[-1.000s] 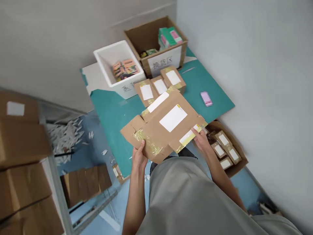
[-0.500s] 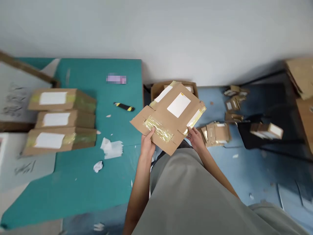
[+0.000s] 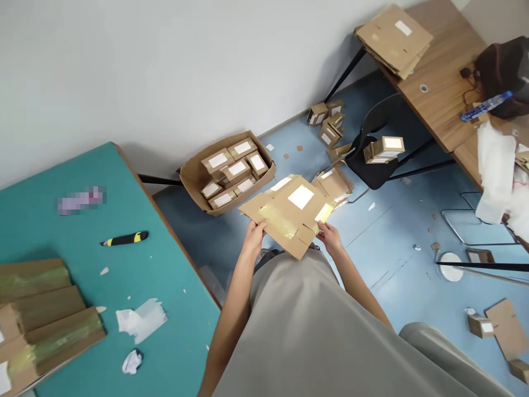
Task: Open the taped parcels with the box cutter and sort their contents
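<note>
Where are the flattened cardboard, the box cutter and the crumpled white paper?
Flattened cardboard (image 3: pixel 289 213): head view, near the middle of its panel.
Box cutter (image 3: pixel 125 239): head view, middle of its black handle.
Crumpled white paper (image 3: pixel 131 362): head view, middle of the wad.

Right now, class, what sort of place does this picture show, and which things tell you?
Probably a parcel-handling room: a carton holds labelled boxes, what looks like a cutter lies on the green table, and the left hand and right hand grip a flattened box.
</note>
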Demonstrator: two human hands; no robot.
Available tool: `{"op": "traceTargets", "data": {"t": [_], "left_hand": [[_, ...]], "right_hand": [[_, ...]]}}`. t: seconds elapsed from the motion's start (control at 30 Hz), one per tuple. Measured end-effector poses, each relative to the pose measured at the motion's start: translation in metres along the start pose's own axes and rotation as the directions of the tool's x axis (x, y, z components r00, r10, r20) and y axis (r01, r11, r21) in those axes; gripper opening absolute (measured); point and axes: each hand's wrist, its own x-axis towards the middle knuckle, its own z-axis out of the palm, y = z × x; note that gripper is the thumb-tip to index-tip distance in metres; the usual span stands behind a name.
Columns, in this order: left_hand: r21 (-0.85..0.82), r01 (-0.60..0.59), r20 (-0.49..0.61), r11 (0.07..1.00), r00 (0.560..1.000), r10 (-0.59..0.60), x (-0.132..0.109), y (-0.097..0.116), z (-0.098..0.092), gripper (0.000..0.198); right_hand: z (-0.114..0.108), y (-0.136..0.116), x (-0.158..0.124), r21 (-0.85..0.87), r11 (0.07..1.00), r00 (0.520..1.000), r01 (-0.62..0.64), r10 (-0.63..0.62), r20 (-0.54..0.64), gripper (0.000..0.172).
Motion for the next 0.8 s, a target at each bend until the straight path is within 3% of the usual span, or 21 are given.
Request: {"op": "traceTargets", "data": {"t": [0.33,0.5,0.6,0.67,0.73,0.8], "left_hand": [[0.201,0.078,0.106,0.976,0.989,-0.101,0.049,-0.034,0.187,0.039],[0.226,0.076,0.177,0.971,0.977,-0.117,0.074,-0.049,0.264,0.042],[0.251,0.103,0.185,0.963,0.971,-0.152,0.092,-0.061,0.297,0.042],[0.31,0.161,0.148,0.937,0.965,-0.215,0.106,-0.071,0.309,0.042],[0.386,0.236,0.087,0.892,0.953,-0.29,0.118,-0.08,0.31,0.044],[0.448,0.3,0.022,0.842,0.938,-0.346,0.125,-0.088,0.299,0.048]], "right_hand": [[-0.12,-0.07,0.101,0.1,0.994,0.985,-0.047,0.063,-0.164,0.026],[-0.173,-0.101,0.155,0.13,0.991,0.977,-0.033,0.06,-0.204,0.028],[-0.195,-0.109,0.187,0.136,0.99,0.966,-0.026,0.06,-0.25,0.029],[-0.205,-0.108,0.206,0.136,0.99,0.954,-0.032,0.071,-0.292,0.029],[-0.213,-0.102,0.221,0.126,0.99,0.937,-0.058,0.098,-0.336,0.031],[-0.219,-0.094,0.23,0.101,0.99,0.917,-0.102,0.132,-0.377,0.034]]}}
